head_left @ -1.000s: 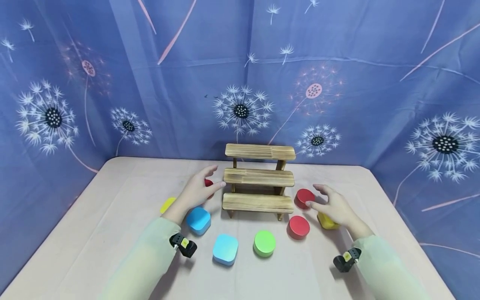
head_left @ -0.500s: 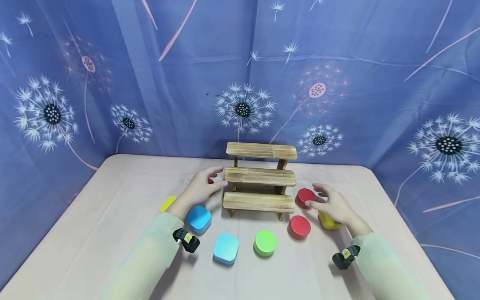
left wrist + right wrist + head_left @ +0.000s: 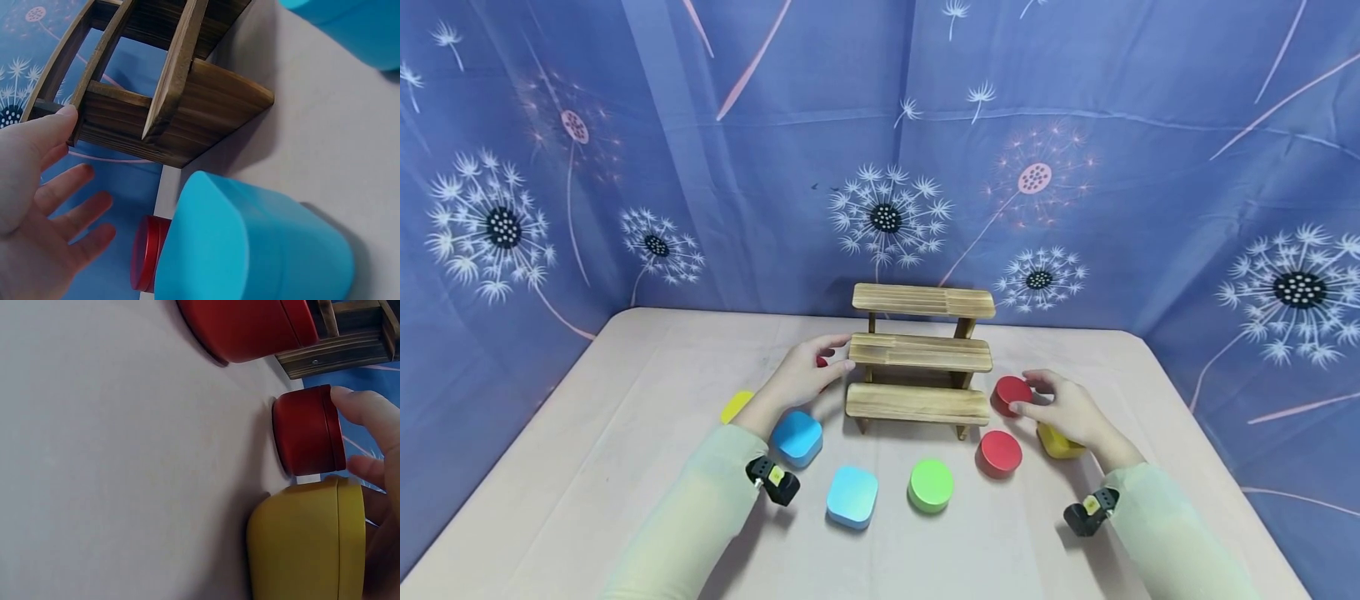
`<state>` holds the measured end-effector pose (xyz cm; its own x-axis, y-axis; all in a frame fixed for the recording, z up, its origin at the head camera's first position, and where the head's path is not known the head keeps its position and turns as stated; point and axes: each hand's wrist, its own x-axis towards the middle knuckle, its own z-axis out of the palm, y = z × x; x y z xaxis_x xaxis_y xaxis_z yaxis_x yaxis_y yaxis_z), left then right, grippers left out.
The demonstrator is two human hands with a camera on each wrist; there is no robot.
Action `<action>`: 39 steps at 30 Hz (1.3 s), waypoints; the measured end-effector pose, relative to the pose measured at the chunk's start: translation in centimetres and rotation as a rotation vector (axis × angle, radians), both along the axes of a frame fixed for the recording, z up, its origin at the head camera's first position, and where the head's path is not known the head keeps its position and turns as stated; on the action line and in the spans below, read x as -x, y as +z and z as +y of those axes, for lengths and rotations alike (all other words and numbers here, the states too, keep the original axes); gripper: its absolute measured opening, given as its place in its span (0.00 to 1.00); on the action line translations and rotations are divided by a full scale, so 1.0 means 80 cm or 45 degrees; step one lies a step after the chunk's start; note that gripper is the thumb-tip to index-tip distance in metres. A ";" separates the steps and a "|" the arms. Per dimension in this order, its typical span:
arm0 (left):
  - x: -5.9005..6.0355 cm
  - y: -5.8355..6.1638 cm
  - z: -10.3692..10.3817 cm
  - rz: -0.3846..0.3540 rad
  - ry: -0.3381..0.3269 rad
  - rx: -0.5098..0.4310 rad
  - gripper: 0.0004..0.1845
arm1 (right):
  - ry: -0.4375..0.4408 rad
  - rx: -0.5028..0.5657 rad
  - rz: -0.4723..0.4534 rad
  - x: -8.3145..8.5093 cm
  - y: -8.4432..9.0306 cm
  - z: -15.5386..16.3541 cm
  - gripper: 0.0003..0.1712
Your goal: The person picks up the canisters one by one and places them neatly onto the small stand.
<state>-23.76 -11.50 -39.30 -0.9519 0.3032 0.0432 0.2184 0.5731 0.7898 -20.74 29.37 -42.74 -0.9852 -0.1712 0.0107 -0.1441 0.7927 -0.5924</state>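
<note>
A wooden three-step shelf stands mid-table. My left hand is at its left end with straight, spread fingers; the thumb touches the end of the middle step. A small red tin sits mostly hidden behind that hand, and its edge shows in the left wrist view. At the shelf's right foot, my right hand curls thumb and fingers around a red round tin. In the right wrist view, fingertips pinch its lid rim. A yellow tin lies under that palm.
Two blue rounded-square tins, a green round tin and a second red round tin lie in front of the shelf. Another yellow tin sits at the left. Blue dandelion cloth walls the table behind and at both sides.
My right hand's fingers have closed in around the red tin by the shelf. The left hand has edged right until its thumb meets the middle step.
</note>
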 end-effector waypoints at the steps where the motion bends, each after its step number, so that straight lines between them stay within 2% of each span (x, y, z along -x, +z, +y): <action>1: 0.000 0.000 0.000 0.001 0.000 -0.001 0.29 | 0.002 -0.003 -0.002 0.000 0.000 0.000 0.40; 12: 0.003 -0.002 0.000 0.027 -0.042 -0.051 0.29 | 0.020 -0.015 0.008 0.002 -0.001 -0.005 0.40; 18: 0.003 -0.002 0.001 0.001 -0.051 -0.086 0.29 | 0.026 -0.024 0.009 0.002 0.000 -0.008 0.42; 24: 0.004 -0.003 0.005 -0.019 -0.037 -0.121 0.29 | 0.024 -0.042 0.020 0.003 -0.001 -0.008 0.41; 33: 0.005 -0.012 0.012 0.028 -0.028 -0.220 0.28 | 0.022 -0.027 0.075 0.004 0.004 -0.004 0.39; 39: 0.003 -0.016 0.013 0.020 -0.005 -0.222 0.28 | 0.010 -0.046 0.086 0.003 0.013 -0.005 0.39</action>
